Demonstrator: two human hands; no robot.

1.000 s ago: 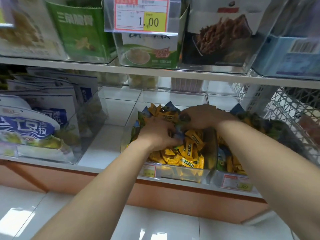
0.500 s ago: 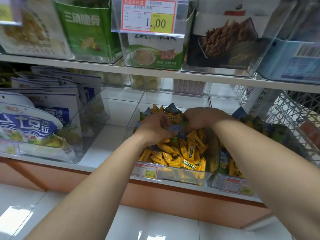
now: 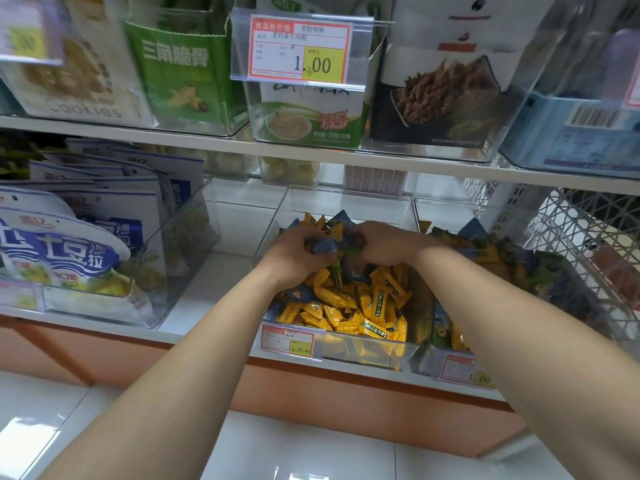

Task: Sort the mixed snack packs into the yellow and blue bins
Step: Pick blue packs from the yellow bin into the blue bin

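A clear bin (image 3: pixel 349 353) on the lower shelf is heaped with small yellow snack packs (image 3: pixel 349 306), with a few blue packs mixed in. Both hands are buried in the back of the heap. My left hand (image 3: pixel 296 258) grips a blue pack (image 3: pixel 323 245) with curled fingers. My right hand (image 3: pixel 384 242) curls over blue and dark packs beside it; its fingertips are hidden. A second clear bin (image 3: pixel 453 367) to the right holds darker blue and green packs (image 3: pixel 512 268) with some yellow ones.
A large clear bin (image 3: pixel 166 299) of white-and-blue pouches stands at the left, with a bare shelf gap between it and the snack bin. A white wire basket (image 3: pixel 588 233) is at the right. The upper shelf (image 3: pixel 311 155) hangs low overhead with boxed goods and a price tag (image 3: pixel 301 50).
Both hands have lifted slightly toward the back of the heap, and the left hand has come up holding a blue pack. The camera has tilted down a little.
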